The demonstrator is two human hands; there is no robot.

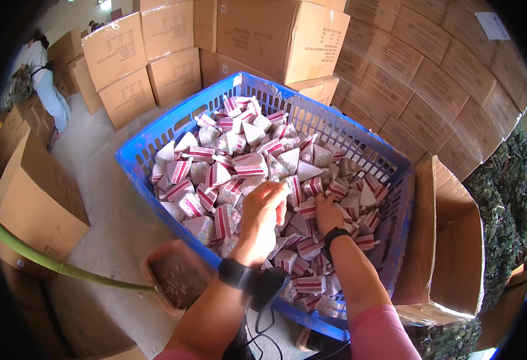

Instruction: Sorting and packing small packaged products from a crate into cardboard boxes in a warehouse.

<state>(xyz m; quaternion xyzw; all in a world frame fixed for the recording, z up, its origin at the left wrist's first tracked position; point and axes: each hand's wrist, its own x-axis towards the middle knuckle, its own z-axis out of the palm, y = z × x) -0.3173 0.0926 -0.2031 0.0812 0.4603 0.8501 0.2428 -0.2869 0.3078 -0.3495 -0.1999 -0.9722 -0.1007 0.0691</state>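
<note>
A large blue plastic crate [252,80] holds a heap of small wedge-shaped pieces [250,165] that look like cake-slice ornaments, white with red-pink stripes and speckled sides. Over the middle of the heap is my left hand [263,210], its fingers curled in toward the thumb; whatever they may hold is hidden. To its right, my right hand [329,217] reaches down among the wedges, fingers stretched out and touching them, their tips partly hidden. Each wrist wears a black band, and a dark boxy device [269,288] with a cable is beside the left wrist.
Stacked cardboard boxes [257,36] stand behind the crate and along the right. An open carton [455,252] is against the crate's right side. Dark green artificial foliage [497,204] lies beyond it. A dustpan [182,273] with a green handle is at lower left. A person [44,75] stands far left.
</note>
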